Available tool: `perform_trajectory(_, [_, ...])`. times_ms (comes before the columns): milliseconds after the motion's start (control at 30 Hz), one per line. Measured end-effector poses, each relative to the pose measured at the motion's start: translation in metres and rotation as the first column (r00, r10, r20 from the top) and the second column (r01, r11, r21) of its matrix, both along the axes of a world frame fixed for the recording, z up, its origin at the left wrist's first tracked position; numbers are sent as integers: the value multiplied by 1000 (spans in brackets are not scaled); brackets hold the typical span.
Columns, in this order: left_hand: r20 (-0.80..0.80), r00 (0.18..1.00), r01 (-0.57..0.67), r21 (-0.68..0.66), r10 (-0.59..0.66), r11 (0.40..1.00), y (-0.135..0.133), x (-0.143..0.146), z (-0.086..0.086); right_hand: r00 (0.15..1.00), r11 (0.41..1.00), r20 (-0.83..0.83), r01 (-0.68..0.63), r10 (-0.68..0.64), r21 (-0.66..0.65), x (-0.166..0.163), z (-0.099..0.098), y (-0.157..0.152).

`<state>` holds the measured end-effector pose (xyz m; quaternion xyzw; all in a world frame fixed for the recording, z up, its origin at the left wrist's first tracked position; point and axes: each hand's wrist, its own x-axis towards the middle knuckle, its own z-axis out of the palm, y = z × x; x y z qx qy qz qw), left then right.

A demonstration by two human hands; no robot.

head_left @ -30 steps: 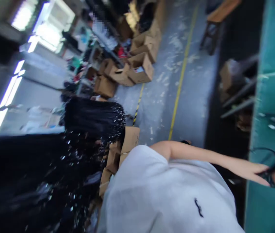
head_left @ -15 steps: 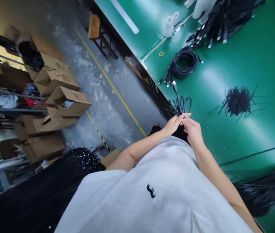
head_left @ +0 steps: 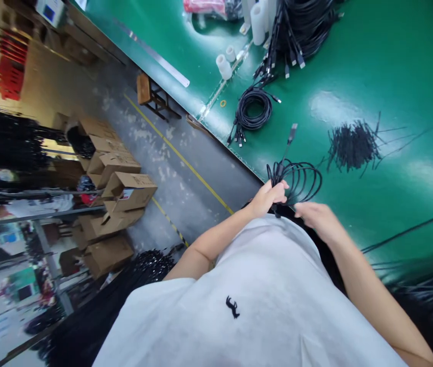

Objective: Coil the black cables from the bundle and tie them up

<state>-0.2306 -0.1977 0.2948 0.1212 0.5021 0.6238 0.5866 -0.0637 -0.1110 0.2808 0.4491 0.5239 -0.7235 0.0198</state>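
My left hand (head_left: 269,198) is closed around a coiled black USB cable (head_left: 276,174) in front of my waist, at the table's edge. Its loops fan out to the right, and one plug (head_left: 293,132) points up and away over the green table. Just right of the loops is my right hand (head_left: 317,218), blurred by motion, so its fingers are unclear. On the table beyond lies a pile of short black ties (head_left: 354,147). Farther left rests a tied black cable coil (head_left: 266,111) with several plugs sticking out.
A large heap of black cables (head_left: 310,33) is at the back, near white cylinders (head_left: 224,67). A metal ruler (head_left: 166,66) and a yellow rubber band (head_left: 223,103) lie leftward. Across the floor are a wooden stool (head_left: 144,89), cardboard boxes (head_left: 134,188) and a black cable mass (head_left: 97,311).
Both hands were together at the cable; my right hand has moved away to the right. The cable's loops now spread wider over the table edge. The view has shifted too.
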Motion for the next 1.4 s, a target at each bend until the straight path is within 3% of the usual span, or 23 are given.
perform_trajectory(67, [-17, 998, 56, -99, -57, 994, 1, -6, 1, 991, 971, -35, 133, -128, 200, 16, -4, 22])
perform_trajectory(133, [-165, 950, 227, -214, -264, 950, 4, -12, 5, 981, 901, -98, 191, -166, 391, 21, -3, 38])
perform_trajectory(167, [-289, 873, 324, -259, -393, 910, 7, -15, 7, 981, 842, -129, 189, -143, 505, 19, 0, 42])
perform_trajectory(200, [-432, 746, 412, -300, -507, 861, 12, -19, 9, 984, 750, -149, 170, -96, 639, 14, 4, 45])
perform_trajectory(267, [-682, 377, 552, -377, -626, 744, 25, -31, 13, 993, 486, -109, 80, 33, 871, 1, 14, 46])
perform_trajectory(333, [-801, -4, 626, -468, -598, 623, 42, -49, 15, 993, 253, 37, -63, 109, 966, -11, 25, 45])
perform_trajectory(367, [-815, -166, 636, -519, -554, 572, 52, -59, 16, 986, 193, 117, -138, 118, 971, -16, 30, 46])
perform_trajectory(433, [-796, -422, 613, -603, -434, 510, 72, -81, 17, 970, 202, 232, -243, 78, 949, -23, 36, 48])
perform_trajectory(533, [-734, -638, 559, -649, -233, 516, 104, -117, 18, 936, 308, 350, -326, -27, 894, -31, 35, 54])
perform_trajectory(633, [-697, -713, 558, -623, -67, 549, 135, -159, 17, 926, 345, 374, -334, -56, 877, -47, 20, 55])
perform_trajectory(733, [-673, -739, 557, -616, -5, 557, 158, -213, 4, 927, 434, 375, -350, 30, 830, -75, -2, 50])
perform_trajectory(800, [-661, -750, 553, -650, -29, 521, 166, -251, -14, 889, 479, 436, -447, 142, 755, -96, -16, 44])
perform_trajectory(933, [-647, -750, 562, -732, -135, 384, 161, -307, -55, 759, 467, 548, -649, 352, 600, -128, -34, 23])
perform_trajectory(1000, [-688, -707, 608, -709, -163, 358, 154, -318, -66, 711, 492, 569, -700, 413, 517, -134, -39, 6])
perform_trajectory(1100, [-756, -639, 675, -639, -139, 370, 147, -317, -70, 642, 544, 608, -751, 467, 375, -135, -45, -21])
perform_trajectory(1167, [-750, -648, 665, -643, -136, 380, 144, -312, -70, 618, 577, 620, -758, 483, 305, -130, -50, -35])
perform_trajectory(1300, [-678, -712, 576, -713, -183, 401, 144, -305, -75, 619, 600, 656, -740, 432, 304, -115, -61, -42])
perform_trajectory(1367, [-672, -712, 557, -717, -204, 419, 146, -308, -75, 617, 591, 684, -736, 388, 329, -109, -66, -43])
perform_trajectory(1400, [-678, -701, 554, -713, -221, 430, 145, -310, -73, 632, 615, 682, -716, 368, 332, -105, -68, -45])
